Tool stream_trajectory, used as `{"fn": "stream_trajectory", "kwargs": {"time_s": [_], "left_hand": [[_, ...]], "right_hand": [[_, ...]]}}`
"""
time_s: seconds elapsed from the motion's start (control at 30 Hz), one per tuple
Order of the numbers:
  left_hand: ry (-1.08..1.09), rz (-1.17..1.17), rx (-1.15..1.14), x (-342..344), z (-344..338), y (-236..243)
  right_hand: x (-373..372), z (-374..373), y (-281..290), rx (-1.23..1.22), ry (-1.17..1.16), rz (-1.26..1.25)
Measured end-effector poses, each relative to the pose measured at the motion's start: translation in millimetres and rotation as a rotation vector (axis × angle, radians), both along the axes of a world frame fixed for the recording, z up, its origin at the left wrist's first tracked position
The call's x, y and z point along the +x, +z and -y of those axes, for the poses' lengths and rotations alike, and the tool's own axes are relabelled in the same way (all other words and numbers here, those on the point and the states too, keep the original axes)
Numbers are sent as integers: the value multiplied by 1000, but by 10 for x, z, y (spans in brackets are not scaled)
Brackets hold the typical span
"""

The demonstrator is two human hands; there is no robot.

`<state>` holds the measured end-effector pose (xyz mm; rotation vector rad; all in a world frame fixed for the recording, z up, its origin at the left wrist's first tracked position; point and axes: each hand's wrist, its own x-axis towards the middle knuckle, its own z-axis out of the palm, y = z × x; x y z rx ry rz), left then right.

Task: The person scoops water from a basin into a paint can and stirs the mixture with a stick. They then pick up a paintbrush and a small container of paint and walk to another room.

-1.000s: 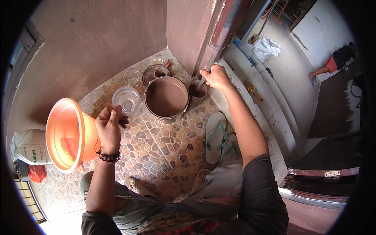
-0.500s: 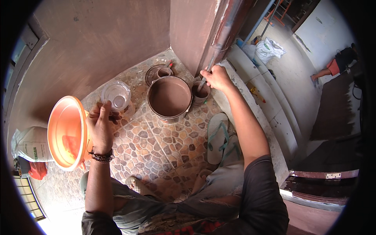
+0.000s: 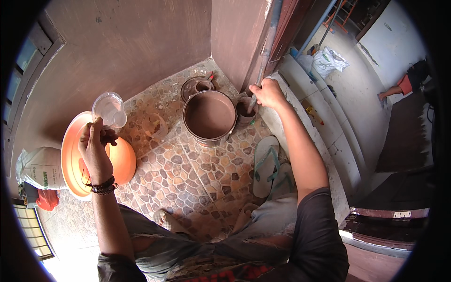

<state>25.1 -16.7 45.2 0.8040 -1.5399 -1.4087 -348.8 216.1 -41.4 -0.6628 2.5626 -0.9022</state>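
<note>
glare bleaches the lower-left floor [image 3: 75, 237] inside a dark fisheye rim.

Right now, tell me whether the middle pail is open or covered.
Open: the pail's mouth has no lid, and brown contents show.

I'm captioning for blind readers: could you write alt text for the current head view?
A person's left hand holds a clear plastic container near an orange tub, while the right hand grips a long pole whose lower end is in a small cup. Beside the cup, a bucket of brown liquid stands on a stone-patterned floor.
</note>
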Motion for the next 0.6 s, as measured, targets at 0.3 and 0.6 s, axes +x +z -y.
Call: {"fn": "stream_trajectory", "kwargs": {"time_s": [0.3,0.6], "left_hand": [[-5,-8,21,9,-13,-6],[-17,6,17,11,-43,-25]], "right_hand": [[-58,-38,-104,2,10,28],[-43,-50,-103,-40,6,49]]}}
